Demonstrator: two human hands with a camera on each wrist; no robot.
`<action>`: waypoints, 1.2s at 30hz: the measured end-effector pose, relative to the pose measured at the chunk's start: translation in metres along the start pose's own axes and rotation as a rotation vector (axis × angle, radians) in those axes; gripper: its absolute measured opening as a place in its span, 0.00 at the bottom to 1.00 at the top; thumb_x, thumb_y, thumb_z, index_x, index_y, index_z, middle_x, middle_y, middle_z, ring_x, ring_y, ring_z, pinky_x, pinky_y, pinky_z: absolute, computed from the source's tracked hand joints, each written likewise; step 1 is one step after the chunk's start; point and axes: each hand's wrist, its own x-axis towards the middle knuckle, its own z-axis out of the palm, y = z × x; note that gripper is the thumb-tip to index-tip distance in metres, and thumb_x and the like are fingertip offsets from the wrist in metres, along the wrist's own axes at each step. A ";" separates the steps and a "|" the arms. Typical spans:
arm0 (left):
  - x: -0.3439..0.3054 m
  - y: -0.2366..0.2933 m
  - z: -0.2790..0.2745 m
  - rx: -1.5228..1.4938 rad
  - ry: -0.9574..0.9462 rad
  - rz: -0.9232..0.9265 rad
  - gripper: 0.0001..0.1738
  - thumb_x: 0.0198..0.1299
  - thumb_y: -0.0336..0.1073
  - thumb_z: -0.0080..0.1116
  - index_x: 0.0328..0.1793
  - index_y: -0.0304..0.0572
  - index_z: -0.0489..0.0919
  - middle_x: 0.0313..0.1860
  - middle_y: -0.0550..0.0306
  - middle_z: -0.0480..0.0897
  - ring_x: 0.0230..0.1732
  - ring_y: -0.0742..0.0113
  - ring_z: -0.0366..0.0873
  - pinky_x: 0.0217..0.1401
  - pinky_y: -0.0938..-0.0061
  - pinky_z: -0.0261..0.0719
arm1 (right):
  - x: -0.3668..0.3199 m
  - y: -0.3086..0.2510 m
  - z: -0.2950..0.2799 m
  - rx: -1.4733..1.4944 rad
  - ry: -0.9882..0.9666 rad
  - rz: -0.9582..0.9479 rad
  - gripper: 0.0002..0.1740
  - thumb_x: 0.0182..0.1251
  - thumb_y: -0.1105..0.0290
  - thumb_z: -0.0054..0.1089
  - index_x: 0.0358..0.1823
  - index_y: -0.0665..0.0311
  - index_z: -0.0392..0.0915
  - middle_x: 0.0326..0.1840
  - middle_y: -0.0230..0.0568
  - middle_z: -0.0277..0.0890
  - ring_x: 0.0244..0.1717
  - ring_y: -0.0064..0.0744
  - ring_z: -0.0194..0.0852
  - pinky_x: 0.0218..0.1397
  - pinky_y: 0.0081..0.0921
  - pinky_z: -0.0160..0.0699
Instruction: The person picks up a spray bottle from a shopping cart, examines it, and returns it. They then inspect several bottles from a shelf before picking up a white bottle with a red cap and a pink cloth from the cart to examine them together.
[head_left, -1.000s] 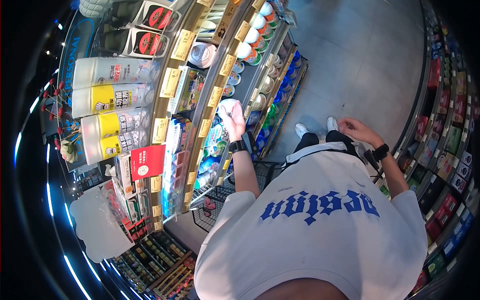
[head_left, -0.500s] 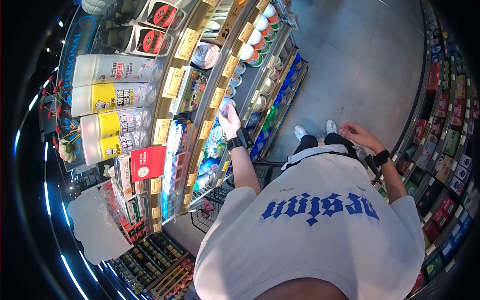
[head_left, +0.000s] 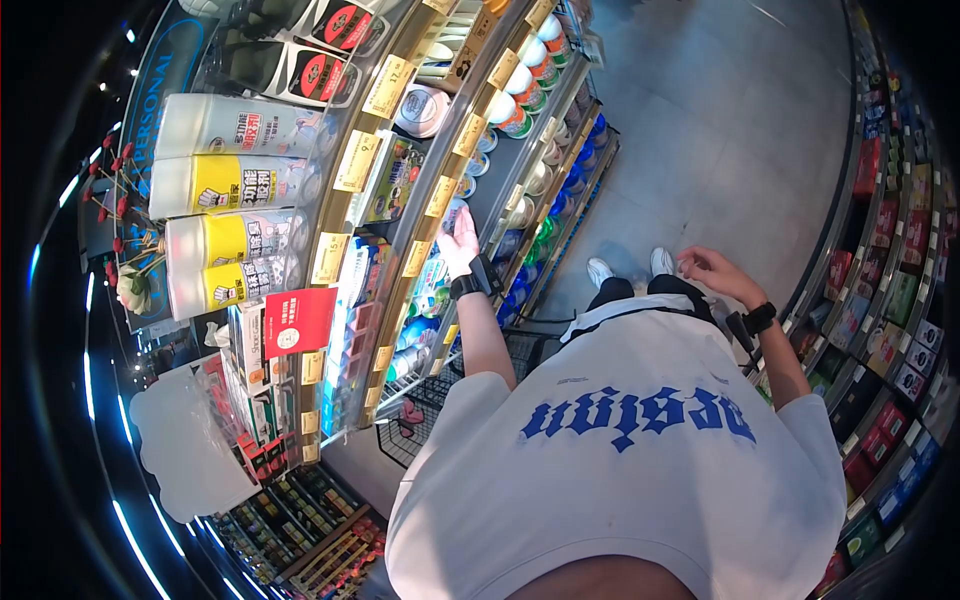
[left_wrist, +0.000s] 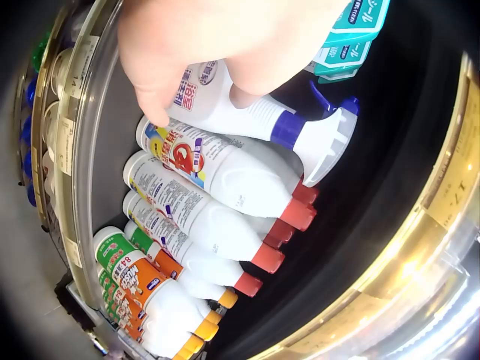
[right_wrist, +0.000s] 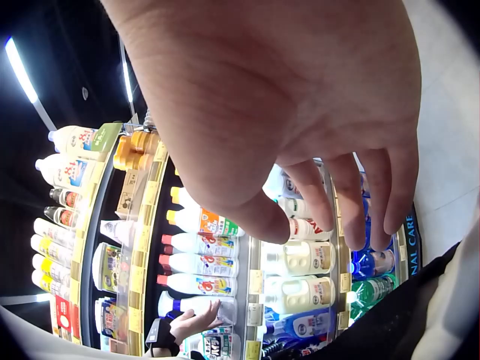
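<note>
My left hand (head_left: 460,245) reaches into a lit shelf. Close up in the left wrist view, its fingers and thumb grip a white spray bottle (left_wrist: 259,116) with a blue collar and a white trigger head (left_wrist: 328,146). The same spray bottle (right_wrist: 171,306) shows partly behind my left hand in the right wrist view. Beside it stands a row of white bottles (left_wrist: 217,229) with red caps, the nearest right against it. My right hand (head_left: 718,272) hangs by my side, its fingers loosely bent and holding nothing.
Orange-and-green labelled bottles (left_wrist: 142,292) stand farther along the shelf, teal packs (left_wrist: 349,45) on its other side. Price tags line the shelf edge (head_left: 415,255). A wire basket (head_left: 405,435) sits low beside me. Another stocked shelf (head_left: 890,330) runs along my right.
My left hand has turned slightly at the shelf, and less of the white bottle shows beyond its fingers in the head view. The right hand has barely moved.
</note>
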 end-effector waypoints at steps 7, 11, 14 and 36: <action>-0.088 -0.014 0.039 0.557 -0.075 -0.287 0.26 0.72 0.39 0.51 0.69 0.27 0.65 0.65 0.30 0.75 0.64 0.41 0.77 0.68 0.61 0.77 | 0.004 0.001 -0.009 0.024 -0.033 -0.001 0.19 0.71 0.65 0.56 0.58 0.68 0.75 0.48 0.39 0.80 0.49 0.28 0.79 0.58 0.26 0.76; -0.122 -0.023 0.032 0.716 -0.094 -0.382 0.22 0.73 0.39 0.52 0.66 0.32 0.71 0.64 0.35 0.77 0.65 0.46 0.77 0.68 0.63 0.77 | 0.010 -0.005 -0.020 -0.039 -0.099 0.008 0.19 0.71 0.66 0.56 0.59 0.67 0.75 0.48 0.39 0.80 0.51 0.29 0.79 0.59 0.27 0.76; -0.152 -0.026 0.026 0.777 -0.059 -0.336 0.21 0.74 0.40 0.50 0.65 0.32 0.72 0.63 0.36 0.78 0.63 0.48 0.78 0.64 0.66 0.80 | 0.018 -0.003 -0.029 -0.059 -0.169 -0.024 0.19 0.71 0.66 0.56 0.60 0.67 0.75 0.49 0.40 0.80 0.50 0.29 0.79 0.59 0.27 0.76; -0.455 0.173 -0.147 0.894 0.726 0.506 0.21 0.70 0.41 0.55 0.61 0.31 0.71 0.45 0.43 0.85 0.41 0.58 0.87 0.36 0.75 0.85 | 0.057 -0.023 0.031 -0.284 -0.650 -0.017 0.19 0.72 0.65 0.56 0.60 0.65 0.75 0.47 0.37 0.79 0.50 0.28 0.78 0.58 0.25 0.75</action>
